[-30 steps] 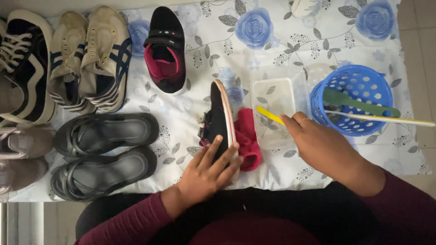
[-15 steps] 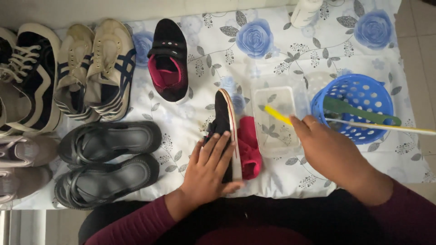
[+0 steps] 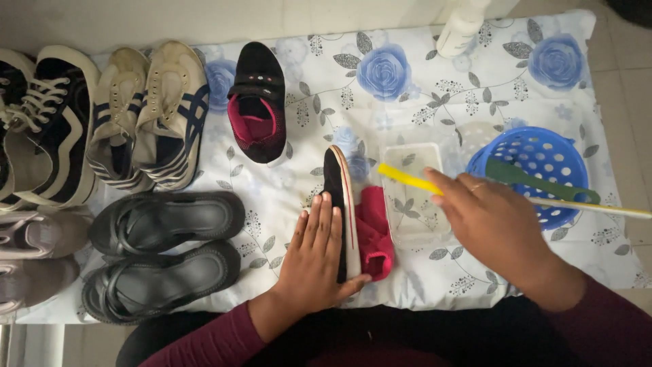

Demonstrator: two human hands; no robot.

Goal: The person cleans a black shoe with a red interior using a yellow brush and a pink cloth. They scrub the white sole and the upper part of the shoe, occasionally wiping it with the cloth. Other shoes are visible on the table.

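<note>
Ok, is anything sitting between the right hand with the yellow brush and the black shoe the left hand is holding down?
Only the pink cloth, bunched against the sole side of the black shoe. The right hand holds the yellow brush over the clear plastic tray, just right of the cloth. The left hand lies flat on the shoe.

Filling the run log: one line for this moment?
left hand: steadies black pink-lined shoe | right hand: holds yellow plastic brush

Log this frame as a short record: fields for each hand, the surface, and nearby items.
left hand: flat on a small black shoe lying on its side
right hand: holds yellow tool over clear tray
surface: floral cloth
nearby: red cloth; blue basket; black sandals
</note>
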